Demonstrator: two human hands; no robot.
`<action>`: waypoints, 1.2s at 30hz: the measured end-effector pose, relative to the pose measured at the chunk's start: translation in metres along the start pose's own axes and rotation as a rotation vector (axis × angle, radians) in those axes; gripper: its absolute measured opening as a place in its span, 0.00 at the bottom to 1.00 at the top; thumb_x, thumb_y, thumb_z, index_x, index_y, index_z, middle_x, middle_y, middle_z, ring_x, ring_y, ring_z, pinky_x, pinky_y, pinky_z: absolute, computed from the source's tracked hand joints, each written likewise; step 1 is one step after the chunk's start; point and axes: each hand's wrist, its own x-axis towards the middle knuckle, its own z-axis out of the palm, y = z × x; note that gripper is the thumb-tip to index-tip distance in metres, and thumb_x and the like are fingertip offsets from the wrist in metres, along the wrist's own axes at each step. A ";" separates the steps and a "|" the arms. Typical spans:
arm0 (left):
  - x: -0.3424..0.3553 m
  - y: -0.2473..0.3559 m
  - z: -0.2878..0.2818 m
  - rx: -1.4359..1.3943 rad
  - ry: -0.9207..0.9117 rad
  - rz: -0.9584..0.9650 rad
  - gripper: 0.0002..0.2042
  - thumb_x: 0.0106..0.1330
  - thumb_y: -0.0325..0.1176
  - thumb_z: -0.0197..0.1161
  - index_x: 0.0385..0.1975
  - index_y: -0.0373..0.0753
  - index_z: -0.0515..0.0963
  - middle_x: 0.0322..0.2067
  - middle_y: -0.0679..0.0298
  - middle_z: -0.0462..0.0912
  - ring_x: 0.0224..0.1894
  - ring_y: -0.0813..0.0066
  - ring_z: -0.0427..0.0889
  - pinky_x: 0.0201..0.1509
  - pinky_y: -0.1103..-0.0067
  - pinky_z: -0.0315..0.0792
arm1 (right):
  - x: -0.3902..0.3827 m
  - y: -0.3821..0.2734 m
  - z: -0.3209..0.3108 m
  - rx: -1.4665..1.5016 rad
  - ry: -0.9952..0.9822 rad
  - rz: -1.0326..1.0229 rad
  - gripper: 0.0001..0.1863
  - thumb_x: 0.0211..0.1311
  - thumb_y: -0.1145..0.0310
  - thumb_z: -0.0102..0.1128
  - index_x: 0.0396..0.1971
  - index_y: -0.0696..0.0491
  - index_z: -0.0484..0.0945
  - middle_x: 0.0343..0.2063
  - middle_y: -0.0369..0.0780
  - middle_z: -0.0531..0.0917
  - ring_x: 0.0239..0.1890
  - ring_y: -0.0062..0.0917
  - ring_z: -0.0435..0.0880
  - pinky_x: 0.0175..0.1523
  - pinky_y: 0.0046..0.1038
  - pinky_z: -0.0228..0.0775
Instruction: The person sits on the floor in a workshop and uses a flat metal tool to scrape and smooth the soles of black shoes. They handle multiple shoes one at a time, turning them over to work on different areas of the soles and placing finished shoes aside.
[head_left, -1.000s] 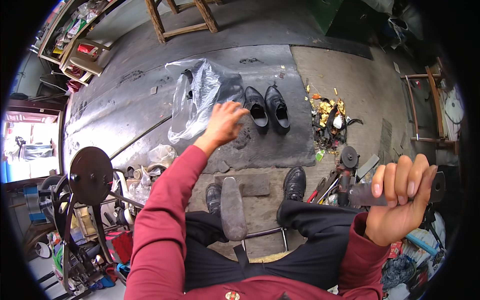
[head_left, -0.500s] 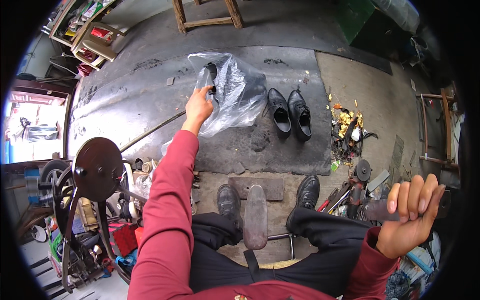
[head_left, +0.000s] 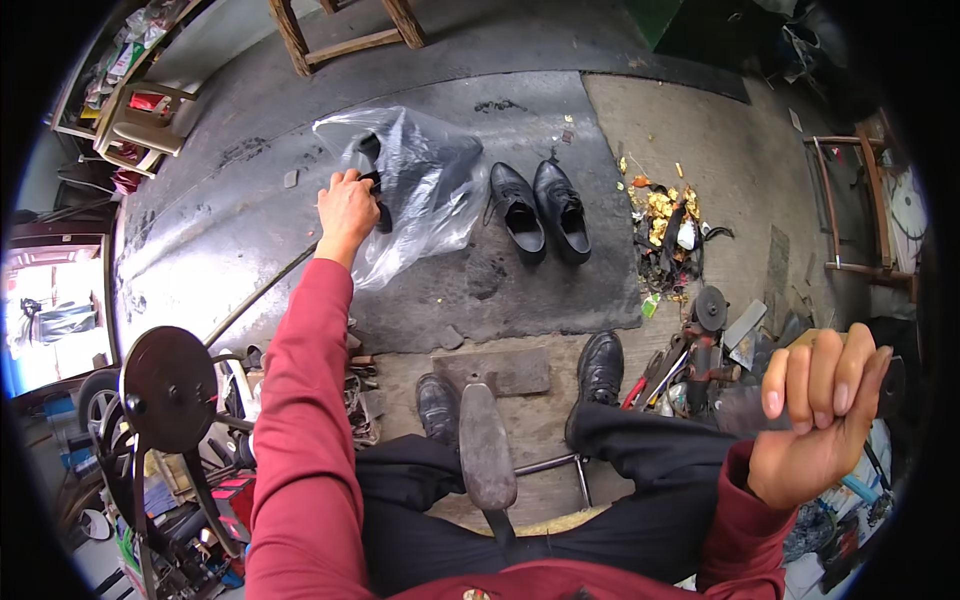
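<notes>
My left hand (head_left: 348,208) reaches out to the left edge of a clear plastic bag (head_left: 435,185) lying on the dark mat. Its fingers are closed on a black item (head_left: 385,215) at the bag's opening; the film and my hand hide its full shape. Right of the bag, a pair of black lace-up shoes stands side by side, the left shoe (head_left: 518,215) and the right shoe (head_left: 562,215). My right hand (head_left: 815,420) is raised at the right, palm up, fingers curled around a greyish flat thing, too blurred to name.
An upright metal shoe last (head_left: 487,450) stands between my knees. At the left is a machine with a dark wheel (head_left: 168,388). Scraps (head_left: 668,230) and tools (head_left: 665,380) lie on the floor to the right. A wooden stand (head_left: 350,45) is at the back.
My left fingers have gone from pointing at the black item to closing on it at the bag's edge. The view has shifted, moving the scene leftward. My right hand stays raised.
</notes>
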 end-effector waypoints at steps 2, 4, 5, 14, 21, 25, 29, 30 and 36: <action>-0.009 -0.005 -0.031 0.033 0.104 0.045 0.11 0.61 0.37 0.66 0.39 0.43 0.90 0.56 0.62 0.83 0.63 0.60 0.76 0.56 0.59 0.74 | -0.005 -0.003 0.003 0.037 0.021 0.006 0.24 0.87 0.53 0.33 0.25 0.47 0.62 0.14 0.28 0.57 0.13 0.14 0.50 0.24 0.23 0.64; -0.021 -0.013 -0.067 0.038 0.141 0.052 0.12 0.61 0.37 0.68 0.40 0.40 0.90 0.61 0.59 0.81 0.69 0.61 0.71 0.61 0.59 0.71 | -0.009 -0.006 0.004 0.080 0.017 0.002 0.24 0.87 0.52 0.35 0.25 0.47 0.62 0.14 0.27 0.57 0.13 0.13 0.50 0.24 0.23 0.64; -0.030 -0.020 -0.085 0.024 0.156 0.038 0.12 0.61 0.37 0.67 0.40 0.39 0.90 0.61 0.59 0.82 0.69 0.60 0.72 0.60 0.59 0.71 | -0.011 -0.007 0.005 0.103 0.015 0.000 0.24 0.87 0.52 0.36 0.25 0.47 0.62 0.14 0.27 0.57 0.13 0.13 0.50 0.24 0.23 0.63; -0.152 -0.058 -0.214 -1.642 0.377 -0.469 0.15 0.75 0.43 0.62 0.50 0.38 0.80 0.44 0.59 0.86 0.44 0.63 0.86 0.52 0.59 0.81 | -0.031 -0.006 0.022 0.225 -0.097 0.136 0.23 0.82 0.51 0.49 0.25 0.49 0.67 0.16 0.27 0.59 0.15 0.12 0.56 0.25 0.23 0.63; -0.249 0.026 -0.245 -2.201 0.503 -0.337 0.25 0.82 0.49 0.47 0.64 0.32 0.70 0.61 0.46 0.80 0.63 0.43 0.80 0.63 0.42 0.76 | -0.069 0.018 0.054 -0.004 -0.406 0.378 0.13 0.76 0.61 0.64 0.42 0.57 0.81 0.27 0.29 0.76 0.22 0.09 0.70 0.25 0.16 0.65; -0.284 0.077 -0.239 -2.428 0.469 -0.343 0.27 0.83 0.50 0.47 0.65 0.31 0.70 0.61 0.47 0.79 0.62 0.45 0.81 0.61 0.44 0.78 | -0.094 0.030 0.069 -0.104 -0.580 0.358 0.23 0.67 0.64 0.74 0.56 0.59 0.78 0.29 0.29 0.78 0.24 0.05 0.68 0.27 0.14 0.59; -0.306 0.114 -0.232 -2.441 0.418 -0.214 0.28 0.82 0.51 0.48 0.66 0.31 0.70 0.63 0.47 0.78 0.63 0.48 0.80 0.65 0.48 0.75 | -0.108 0.034 0.071 -0.161 -0.651 0.361 0.37 0.61 0.68 0.79 0.68 0.58 0.71 0.41 0.34 0.83 0.30 0.06 0.74 0.34 0.12 0.66; -0.308 0.121 -0.230 -2.415 0.439 -0.242 0.28 0.82 0.51 0.48 0.66 0.31 0.70 0.63 0.48 0.78 0.64 0.49 0.80 0.67 0.50 0.75 | -0.109 0.037 0.073 -0.200 -0.644 0.328 0.40 0.60 0.65 0.81 0.69 0.59 0.69 0.45 0.36 0.84 0.31 0.07 0.75 0.35 0.13 0.68; -0.320 0.142 -0.226 -2.235 0.550 -0.151 0.22 0.80 0.43 0.58 0.65 0.34 0.73 0.62 0.54 0.80 0.66 0.58 0.78 0.73 0.59 0.69 | -0.098 0.049 0.062 -0.029 -0.574 0.554 0.41 0.63 0.54 0.78 0.67 0.63 0.70 0.46 0.41 0.85 0.36 0.15 0.81 0.33 0.18 0.74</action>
